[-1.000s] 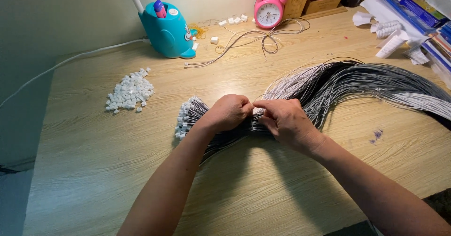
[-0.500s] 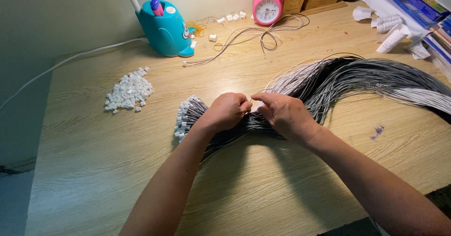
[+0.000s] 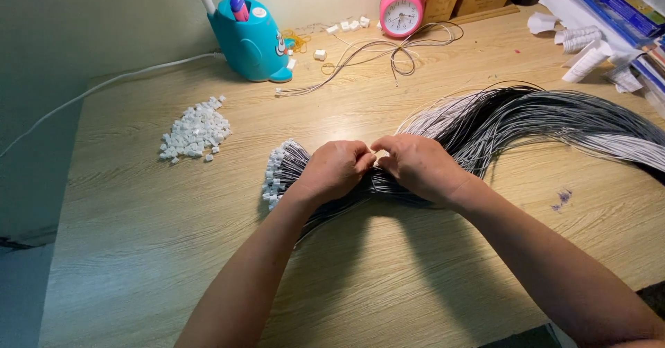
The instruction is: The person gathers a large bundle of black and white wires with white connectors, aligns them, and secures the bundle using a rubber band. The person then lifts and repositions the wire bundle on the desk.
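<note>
Both hands meet over the thick bundle of thin black and white wires (image 3: 526, 123) that sweeps across the pale wooden worktop (image 3: 173, 251) from the right. The left hand (image 3: 332, 171) is curled nearly closed, fingertips pinched toward the right hand (image 3: 415, 166), which is likewise bunched with thumb and forefinger pressed together. Something small sits between the two pinches, too small to make out. Under the left hand, the wire ends fitted with small white plastic connectors (image 3: 277, 171) fan out on the worktop. Farther left lies a loose heap of small white plastic connector housings (image 3: 195, 130). At the back stand a teal plastic pen holder (image 3: 251, 40) and a pink twin-bell alarm clock (image 3: 402, 7).
</note>
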